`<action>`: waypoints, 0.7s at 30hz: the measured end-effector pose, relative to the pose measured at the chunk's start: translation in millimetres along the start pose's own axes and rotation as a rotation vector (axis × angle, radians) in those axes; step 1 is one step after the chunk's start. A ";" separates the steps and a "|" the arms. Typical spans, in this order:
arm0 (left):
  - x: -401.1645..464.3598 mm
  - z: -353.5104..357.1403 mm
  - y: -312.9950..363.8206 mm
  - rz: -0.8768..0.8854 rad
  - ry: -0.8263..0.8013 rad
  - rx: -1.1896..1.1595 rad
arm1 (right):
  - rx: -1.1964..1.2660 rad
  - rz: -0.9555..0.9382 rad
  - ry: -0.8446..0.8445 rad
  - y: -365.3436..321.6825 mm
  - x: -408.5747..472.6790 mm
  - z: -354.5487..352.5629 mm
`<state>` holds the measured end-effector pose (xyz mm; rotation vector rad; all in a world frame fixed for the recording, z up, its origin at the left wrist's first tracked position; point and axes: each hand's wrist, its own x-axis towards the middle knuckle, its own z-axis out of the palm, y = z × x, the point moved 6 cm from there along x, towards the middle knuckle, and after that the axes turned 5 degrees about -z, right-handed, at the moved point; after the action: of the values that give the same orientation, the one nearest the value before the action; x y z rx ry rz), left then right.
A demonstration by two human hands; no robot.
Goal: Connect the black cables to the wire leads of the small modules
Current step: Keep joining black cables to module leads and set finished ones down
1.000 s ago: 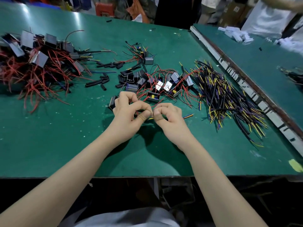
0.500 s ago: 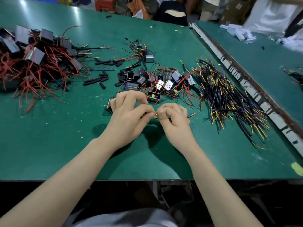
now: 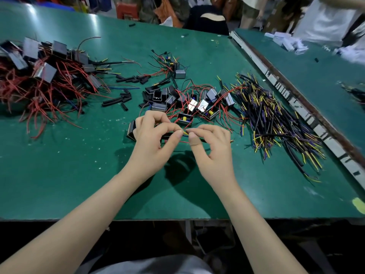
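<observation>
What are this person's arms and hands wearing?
Nothing covers either forearm: no sleeves, gloves, watch or rings show. The left hand is bare. The right hand has a tan sticking plaster wrapped around its thumb.

There is only 1 view, from a camera on the person's head, looking forward and steeply down over the near edge of the green table (image 3: 59,175). It sits close above both forearms, with the left hand (image 3: 152,143) and right hand (image 3: 215,151) near the centre, and its wide angle bends the table's edges. The far part of the view reaches a second table (image 3: 316,80) at the right and standing people beyond.
</observation>
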<state>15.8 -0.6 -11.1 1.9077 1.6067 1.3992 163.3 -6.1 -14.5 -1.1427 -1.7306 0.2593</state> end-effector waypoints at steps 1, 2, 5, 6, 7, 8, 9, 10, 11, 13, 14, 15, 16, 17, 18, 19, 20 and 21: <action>-0.5 0.0 1.4 0.020 0.006 0.014 | 0.062 0.046 -0.029 2.7 0.8 1.3; -1.4 0.3 3.3 0.050 0.013 0.037 | 0.101 0.079 -0.056 4.6 1.7 2.3; -3.7 0.8 8.5 0.142 0.055 0.110 | 0.169 0.136 -0.125 7.1 3.9 4.3; -4.0 0.0 8.7 0.158 0.078 0.125 | 0.196 0.149 -0.146 7.0 3.6 5.4; -4.4 -0.7 7.9 0.164 0.096 0.136 | 0.226 0.161 -0.165 6.6 2.6 7.0; -4.7 -0.9 6.9 0.164 0.106 0.143 | 0.258 0.178 -0.184 6.2 1.2 8.6; -4.9 -0.9 5.6 0.160 0.110 0.148 | 0.289 0.195 -0.202 5.8 -0.3 10.4; -5.1 -0.6 4.0 0.157 0.110 0.153 | 0.309 0.202 -0.221 5.4 -1.4 11.9; -5.2 -0.2 2.9 0.157 0.106 0.159 | 0.317 0.198 -0.237 4.9 -2.2 12.7; -5.8 0.7 1.9 0.173 0.094 0.175 | 0.321 0.196 -0.268 6.0 -3.0 13.5; -6.2 0.9 2.3 0.189 0.091 0.187 | 0.327 0.208 -0.285 7.5 -2.9 13.6; -6.6 0.6 3.2 0.208 0.092 0.204 | 0.327 0.221 -0.302 9.4 -2.8 13.8; -7.2 0.2 4.4 0.229 0.097 0.224 | 0.313 0.224 -0.317 10.9 -2.8 13.8; -7.7 -0.3 5.8 0.250 0.103 0.245 | 0.283 0.214 -0.323 11.9 -2.7 13.6; -8.3 -0.6 7.3 0.268 0.110 0.264 | 0.245 0.198 -0.320 12.4 -2.7 13.3; -8.9 -1.0 8.6 0.282 0.118 0.278 | 0.208 0.177 -0.304 12.5 -2.6 12.6; -9.4 -1.4 9.8 0.289 0.128 0.287 | 0.181 0.155 -0.279 12.1 -2.3 11.4; -9.6 -1.5 10.7 0.289 0.136 0.292 | 0.170 0.137 -0.247 11.7 -2.0 10.1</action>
<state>21.8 -13.2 -7.3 2.3363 1.7324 1.5001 161.9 1.8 -27.8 -1.1420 -1.8053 0.6424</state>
